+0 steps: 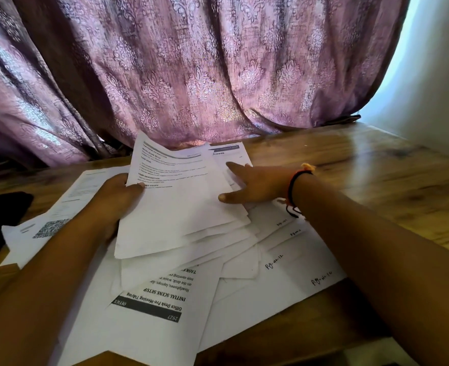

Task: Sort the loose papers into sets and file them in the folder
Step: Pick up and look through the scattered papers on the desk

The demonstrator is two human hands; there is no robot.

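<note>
On the wooden table the loose papers lie heaped centrally; the left hand, thumb and fingers pinching the top sheet by its left edge, should lift it cleanly while the right hand, fingers splayed flat, pins the far sheets.

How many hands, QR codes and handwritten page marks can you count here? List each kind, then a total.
Hands: 2 (left hand gripping a sheet, right hand)
QR codes: 1
Handwritten page marks: 4
Total: 7
</note>
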